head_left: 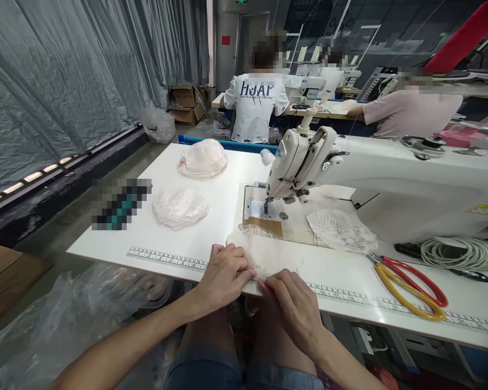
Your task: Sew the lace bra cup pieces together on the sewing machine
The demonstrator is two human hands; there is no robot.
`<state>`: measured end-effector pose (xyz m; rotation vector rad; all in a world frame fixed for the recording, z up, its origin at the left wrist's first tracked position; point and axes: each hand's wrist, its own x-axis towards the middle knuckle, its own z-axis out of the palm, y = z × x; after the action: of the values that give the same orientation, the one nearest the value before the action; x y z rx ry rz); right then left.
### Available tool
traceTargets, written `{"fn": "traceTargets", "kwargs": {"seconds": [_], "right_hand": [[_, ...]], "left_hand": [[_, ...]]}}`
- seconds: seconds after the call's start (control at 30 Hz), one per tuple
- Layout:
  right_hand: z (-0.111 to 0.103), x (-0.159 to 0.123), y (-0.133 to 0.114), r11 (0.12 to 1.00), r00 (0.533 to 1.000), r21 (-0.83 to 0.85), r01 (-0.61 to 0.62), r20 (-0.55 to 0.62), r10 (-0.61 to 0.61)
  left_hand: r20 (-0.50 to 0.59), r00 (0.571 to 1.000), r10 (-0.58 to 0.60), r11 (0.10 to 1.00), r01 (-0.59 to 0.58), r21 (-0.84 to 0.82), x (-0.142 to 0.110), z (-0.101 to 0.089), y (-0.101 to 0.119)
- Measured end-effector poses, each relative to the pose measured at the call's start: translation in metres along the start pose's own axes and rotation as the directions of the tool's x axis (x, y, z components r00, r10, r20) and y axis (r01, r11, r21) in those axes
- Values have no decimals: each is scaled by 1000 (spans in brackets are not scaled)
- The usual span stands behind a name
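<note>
A sheer white lace fabric piece lies at the table's front edge, before the sewing machine. My left hand pinches its near edge, fingers curled. Close beside it, my right hand grips the same edge with thumb and fingers pressed together. The far end of the fabric reaches a brown strip by the needle plate, short of the presser foot. Another white lace piece rests under the machine arm. To the left lie a lace cup and a pale pink fabric stack.
Scissors with red and yellow handles lie at the right, near a coiled pale cable. A printed ruler runs along the front edge. Plastic bags sit below left. Several people work at machines beyond, one in a white shirt.
</note>
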<state>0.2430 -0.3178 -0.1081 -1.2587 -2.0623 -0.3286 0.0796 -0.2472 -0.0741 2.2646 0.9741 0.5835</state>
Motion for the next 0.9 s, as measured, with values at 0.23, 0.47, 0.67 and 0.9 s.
{"fn": "traceTargets", "kwargs": {"seconds": [0.23,0.47,0.67,0.9], "right_hand": [[-67,-55,20,984,977,84,-157,159,143],[-33,-24,-8,985,995,144,-93,60,85],[4,-5,-11,993,993,6,-118,25,117],[-5,-8,-9,994,994,22,-107,22,107]], "left_hand": [[-12,1000,-6,1000,6,-22,-5,2,0],[-7,999,-37,999,37,14,-2,2,8],[-37,999,-39,997,41,68,-4,4,8],[-75,997,14,996,-7,93,-4,6,6]]}}
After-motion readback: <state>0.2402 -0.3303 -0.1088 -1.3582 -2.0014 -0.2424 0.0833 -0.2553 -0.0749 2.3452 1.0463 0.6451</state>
